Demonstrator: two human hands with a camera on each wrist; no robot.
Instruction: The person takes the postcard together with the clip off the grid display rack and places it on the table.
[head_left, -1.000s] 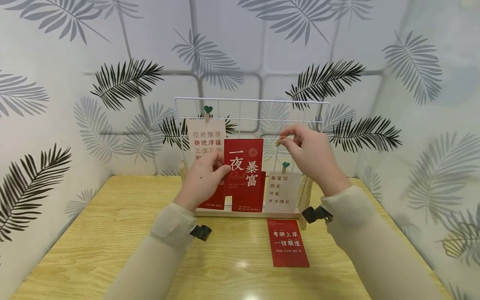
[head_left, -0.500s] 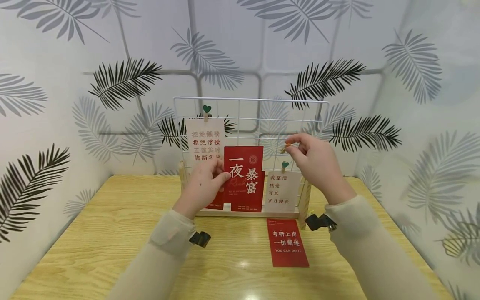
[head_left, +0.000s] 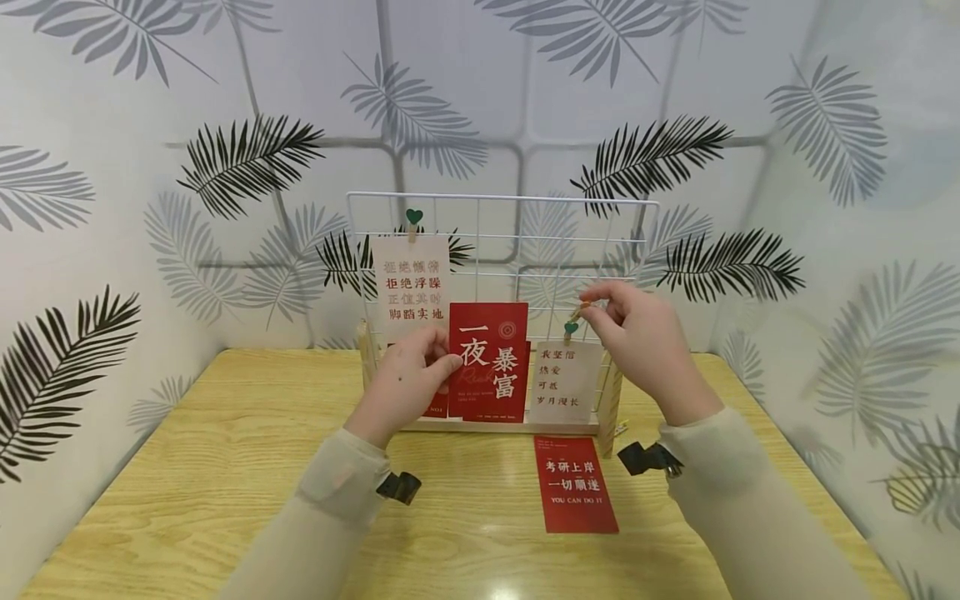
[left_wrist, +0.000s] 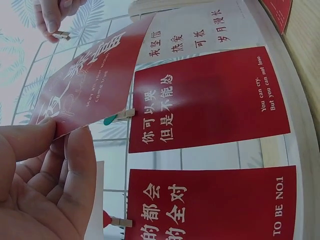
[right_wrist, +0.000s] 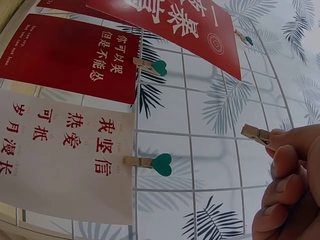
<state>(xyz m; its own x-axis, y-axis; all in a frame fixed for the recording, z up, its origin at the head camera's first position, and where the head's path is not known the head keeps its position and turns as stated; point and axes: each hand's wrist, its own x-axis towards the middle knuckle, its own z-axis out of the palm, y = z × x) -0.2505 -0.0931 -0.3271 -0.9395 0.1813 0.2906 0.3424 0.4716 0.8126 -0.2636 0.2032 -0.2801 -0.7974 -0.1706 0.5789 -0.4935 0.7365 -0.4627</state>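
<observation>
My left hand (head_left: 408,375) pinches a red card (head_left: 491,375) with white characters by its left edge, thumb in front. It holds this card in front of a white wire grid stand (head_left: 495,198). In the left wrist view the card is tilted away from a second red card (left_wrist: 210,100) clipped to the grid. My right hand (head_left: 645,342) pinches a small wooden clothespin (right_wrist: 256,134) between thumb and fingers. In the head view the clothespin sits just above a green heart clip (head_left: 571,328) that fastens a white card (head_left: 566,383).
Another white card (head_left: 411,283) hangs at the grid's upper left under a green heart clip (head_left: 414,217). Low on the left is a further clipped red card (left_wrist: 215,200). One red card (head_left: 576,492) lies on the wooden table (head_left: 247,483). A small yellow item (head_left: 621,427) lies by the stand's right foot.
The red card in my left hand has come down in front of the grid, uncovering more of the upper left white card. My right hand has shifted right and slightly down with the clothespin.
</observation>
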